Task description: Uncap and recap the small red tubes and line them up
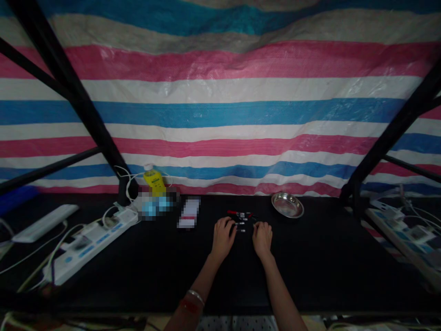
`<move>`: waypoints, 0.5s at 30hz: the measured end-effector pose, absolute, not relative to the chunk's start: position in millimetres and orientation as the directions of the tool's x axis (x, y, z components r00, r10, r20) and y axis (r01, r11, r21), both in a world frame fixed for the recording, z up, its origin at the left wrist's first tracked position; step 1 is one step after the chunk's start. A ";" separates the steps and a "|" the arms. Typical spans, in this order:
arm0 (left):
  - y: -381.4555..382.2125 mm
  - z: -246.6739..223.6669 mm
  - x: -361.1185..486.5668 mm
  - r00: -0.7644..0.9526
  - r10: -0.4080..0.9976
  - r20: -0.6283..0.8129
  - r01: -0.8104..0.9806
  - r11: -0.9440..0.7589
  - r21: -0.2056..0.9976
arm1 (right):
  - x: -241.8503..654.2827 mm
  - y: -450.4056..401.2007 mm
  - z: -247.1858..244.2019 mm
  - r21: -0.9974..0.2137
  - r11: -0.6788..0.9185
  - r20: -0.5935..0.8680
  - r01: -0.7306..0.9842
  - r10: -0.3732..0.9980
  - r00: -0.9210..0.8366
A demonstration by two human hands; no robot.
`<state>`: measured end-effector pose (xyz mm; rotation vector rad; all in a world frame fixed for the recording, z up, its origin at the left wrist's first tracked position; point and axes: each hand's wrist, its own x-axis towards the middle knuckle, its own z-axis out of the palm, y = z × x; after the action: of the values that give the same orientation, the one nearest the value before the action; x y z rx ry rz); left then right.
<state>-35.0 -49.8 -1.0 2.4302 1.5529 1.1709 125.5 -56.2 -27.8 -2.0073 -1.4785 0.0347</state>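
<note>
Several small, thin black pieces with silver ends lie on the dark table between my two hands. A red piece of similar size lies just beyond them, among more of the silver-ended pieces. My left hand rests on the table with curled fingers, its thumb and fingertips closed at the left ends of the nearest pieces. Facing it from the right is my right hand, its fingers bent and drawn together beside the pieces. Whatever its fingertips hold, if anything, is too small to make out.
A round metal dish stands at the back right. Left of my hands are a blurred phone-like object, a yellow bottle and a white power strip with cables. Black frame posts and striped sheeting surround the table.
</note>
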 end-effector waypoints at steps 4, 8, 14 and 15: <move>-49.0 -2.9 -35.2 0.229 0.776 0.588 0.768 -0.515 0.381 | 125.9 -57.1 -24.4 -0.606 -0.054 0.398 0.793 0.843 0.362; -48.9 -3.9 -35.3 0.246 0.768 0.591 0.758 -0.533 0.376 | 124.3 -58.4 -19.0 -0.723 0.127 0.467 0.679 0.815 0.343; -51.3 -6.3 -34.5 0.351 0.747 0.564 0.710 -0.605 0.360 | 102.7 -66.3 -10.1 -0.818 0.390 0.491 0.423 0.856 0.160; -51.8 -6.6 -34.8 0.377 0.742 0.554 0.695 -0.622 0.361 | 97.9 -67.7 -8.8 -0.818 0.415 0.496 0.398 0.859 0.126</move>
<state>-34.8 -51.8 -6.6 2.5503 1.3332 1.0819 97.9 -67.7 -8.8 -1.1792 -1.4807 0.4860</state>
